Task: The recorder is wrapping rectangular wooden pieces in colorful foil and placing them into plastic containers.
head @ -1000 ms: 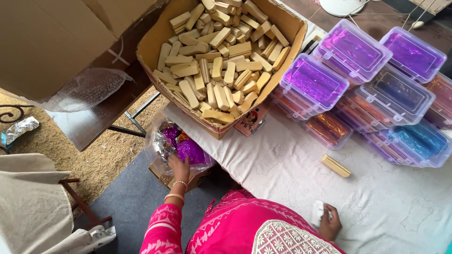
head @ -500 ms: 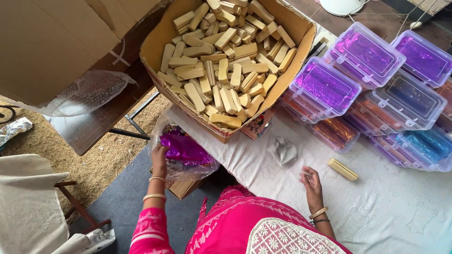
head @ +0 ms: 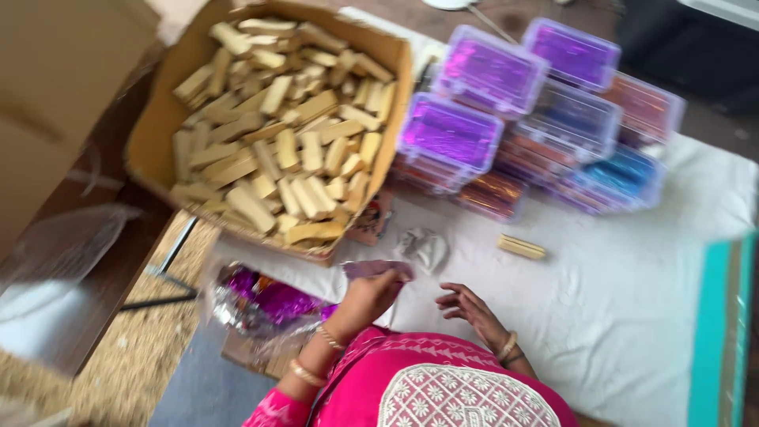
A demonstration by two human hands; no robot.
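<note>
My left hand (head: 365, 299) is over the near edge of the white cloth (head: 617, 316), gripping a purple foil sheet (head: 378, 270) by its near end. My right hand (head: 468, 307) hovers just to the right of it, fingers spread, holding nothing. A crumpled whitish wad (head: 424, 248) lies on the cloth just beyond both hands. One tan wooden block (head: 522, 247) lies alone farther right. Below the table's left edge sits a clear plastic bag of purple foil sheets (head: 265, 304).
A big cardboard box (head: 158, 126) full of tan wooden blocks (head: 285, 134) stands at the back left. Stacked clear plastic boxes (head: 506, 119) with purple, orange and blue foil fill the back right. A teal strip (head: 715, 332) borders the cloth at right. The picture is blurred.
My left hand has come up from the bag onto the cloth with a purple foil sheet. My right hand has drawn in toward it. The view has swung left and blurred.
</note>
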